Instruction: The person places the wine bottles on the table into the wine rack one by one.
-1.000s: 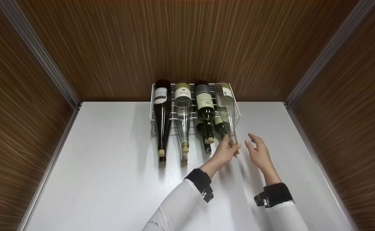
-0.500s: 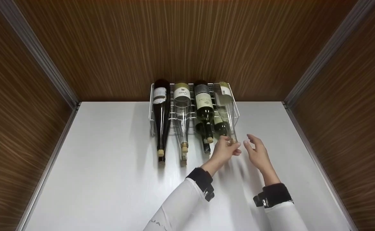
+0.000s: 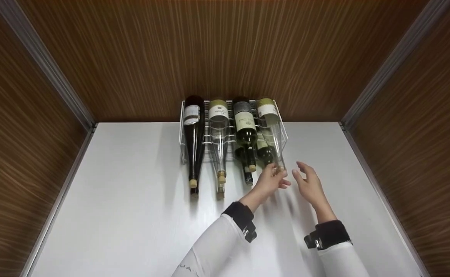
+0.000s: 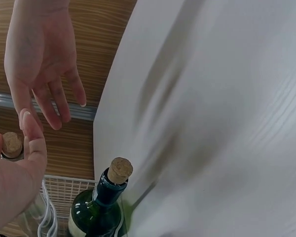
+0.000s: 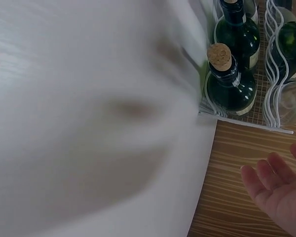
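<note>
My left hand (image 3: 267, 182) pinches the neck end of a clear glass wine bottle (image 3: 268, 111) lying in the upper right slot of a white wire bottle rack (image 3: 285, 132). In the left wrist view, its cork (image 4: 12, 144) shows between thumb and finger. The bottle's white label faces up. Just right of the neck, my right hand (image 3: 310, 184) is held in the air with fingers relaxed, holding nothing. Under the clear bottle lies a green wine bottle (image 4: 96, 212) with a cork in its mouth, in the lower tier.
Left along the upper tier lie a green bottle with a pale label (image 3: 245, 121), another clear bottle (image 3: 220, 130) and a dark bottle (image 3: 195, 142), necks toward me. More bottle necks show beneath. The rack stands on a white table (image 3: 132, 192) against a wood-grain panel (image 3: 132, 57).
The clear bottle has turned about its long axis in my left hand: its label, earlier on the right side, now faces up. My right hand has stayed almost in place.
</note>
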{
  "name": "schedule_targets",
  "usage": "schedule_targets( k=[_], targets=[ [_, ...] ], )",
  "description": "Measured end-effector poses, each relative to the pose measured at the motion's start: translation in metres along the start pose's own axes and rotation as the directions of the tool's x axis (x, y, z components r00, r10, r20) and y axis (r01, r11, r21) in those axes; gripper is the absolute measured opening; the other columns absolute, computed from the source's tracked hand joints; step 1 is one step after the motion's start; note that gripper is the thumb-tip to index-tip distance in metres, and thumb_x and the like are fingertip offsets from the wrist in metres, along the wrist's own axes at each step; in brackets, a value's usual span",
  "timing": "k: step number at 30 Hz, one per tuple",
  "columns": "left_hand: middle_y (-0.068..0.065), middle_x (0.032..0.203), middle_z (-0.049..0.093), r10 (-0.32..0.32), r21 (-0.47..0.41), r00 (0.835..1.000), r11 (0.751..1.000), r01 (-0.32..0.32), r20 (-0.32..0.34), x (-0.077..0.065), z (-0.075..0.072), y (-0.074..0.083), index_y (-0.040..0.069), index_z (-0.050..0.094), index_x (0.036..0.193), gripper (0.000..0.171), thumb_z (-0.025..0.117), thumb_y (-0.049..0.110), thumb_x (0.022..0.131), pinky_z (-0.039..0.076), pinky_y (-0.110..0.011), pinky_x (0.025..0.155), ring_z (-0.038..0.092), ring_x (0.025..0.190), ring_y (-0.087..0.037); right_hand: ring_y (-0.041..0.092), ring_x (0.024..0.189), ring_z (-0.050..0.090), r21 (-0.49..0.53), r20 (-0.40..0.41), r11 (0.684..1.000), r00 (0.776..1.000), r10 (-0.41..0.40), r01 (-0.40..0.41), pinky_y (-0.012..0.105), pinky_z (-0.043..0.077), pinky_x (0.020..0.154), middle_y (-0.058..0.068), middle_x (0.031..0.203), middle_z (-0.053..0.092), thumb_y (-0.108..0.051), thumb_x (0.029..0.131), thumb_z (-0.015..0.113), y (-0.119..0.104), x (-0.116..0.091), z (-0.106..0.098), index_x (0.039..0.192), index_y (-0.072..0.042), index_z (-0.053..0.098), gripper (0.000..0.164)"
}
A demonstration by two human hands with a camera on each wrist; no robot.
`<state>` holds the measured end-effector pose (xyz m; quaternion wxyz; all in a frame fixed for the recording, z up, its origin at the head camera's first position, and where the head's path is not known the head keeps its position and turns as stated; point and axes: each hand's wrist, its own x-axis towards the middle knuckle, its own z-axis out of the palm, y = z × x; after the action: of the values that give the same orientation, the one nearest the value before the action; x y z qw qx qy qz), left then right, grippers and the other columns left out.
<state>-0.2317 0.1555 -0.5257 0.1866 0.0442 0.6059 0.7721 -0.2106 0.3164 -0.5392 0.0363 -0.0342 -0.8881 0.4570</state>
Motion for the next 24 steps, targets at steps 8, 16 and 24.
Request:
schedule_targets(
  k=[8, 16, 24],
  targets=[
    [-0.017, 0.111, 0.063, -0.042, -0.034, 0.998, 0.998, 0.043, 0.043, 0.002, -0.0037, -0.0015, -0.001, 0.041, 0.132, 0.034, 0.052, 0.008, 0.102, 0.057, -0.036, 0.077, 0.07, 0.086, -0.027, 0.044, 0.135, 0.034, 0.002, -0.004, 1.0, 1.0, -0.005, 0.005, 0.054, 0.037, 0.106, 0.029, 0.146, 0.035, -0.028, 0.106, 0.046, 0.0014, 0.0001, 0.0012, 0.147, 0.006, 0.035, 0.055],
    [-0.009, 0.093, 0.064, -0.055, -0.043, 0.998, 0.998, 0.054, -0.024, 0.0038, -0.0007, -0.0027, 0.004, 0.039, 0.122, 0.033, 0.057, 0.002, 0.094, 0.056, -0.029, 0.067, 0.065, 0.07, -0.016, 0.043, 0.135, 0.034, 0.005, -0.004, 1.0, 1.0, 0.005, -0.005, 0.054, 0.036, 0.106, 0.029, 0.145, 0.036, -0.025, 0.105, 0.047, 0.0023, -0.0001, 0.002, 0.146, 0.006, 0.035, 0.053],
    [-0.007, 0.079, 0.063, -0.018, -0.016, 0.993, 1.0, 0.016, -0.113, 0.007, 0.0038, -0.002, 0.001, 0.042, 0.121, 0.045, 0.073, 0.007, 0.089, 0.056, -0.028, 0.062, 0.059, 0.058, -0.013, 0.044, 0.135, 0.034, 0.011, -0.018, 1.0, 1.0, 0.002, -0.002, 0.054, 0.037, 0.106, 0.031, 0.144, 0.037, -0.025, 0.105, 0.048, -0.0005, 0.0, 0.0024, 0.146, 0.007, 0.036, 0.053]
  ],
)
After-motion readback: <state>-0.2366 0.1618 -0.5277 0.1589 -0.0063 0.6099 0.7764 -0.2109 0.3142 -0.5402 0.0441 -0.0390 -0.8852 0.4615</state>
